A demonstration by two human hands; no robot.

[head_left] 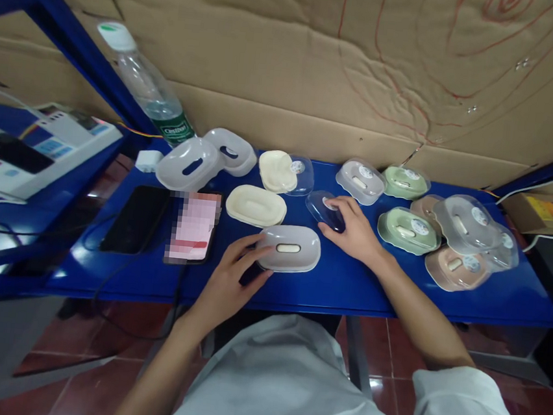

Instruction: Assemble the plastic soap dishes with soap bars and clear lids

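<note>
In front of me sits a grey oval soap dish [306,249] with a cream piece showing in its middle slot. My left hand [231,275] grips its left end, fingers on the far side and thumb at the near edge. A clear plastic lid [317,208] with a round label lies just behind the dish; my right hand [352,229] pinches its right side. Cream oval trays [255,207] stand left of the lid, one at the back beside another clear lid [303,181]. Two grey slotted dish parts [180,165] rest farther left.
Lidded dishes in grey, green [408,232] and pink [456,270] are grouped at the right, some stacked. At left are a black phone [136,220], a lit phone [194,225], a white charger [148,160] and a water bottle [146,84]. Cardboard [271,57] backs the blue table [347,286].
</note>
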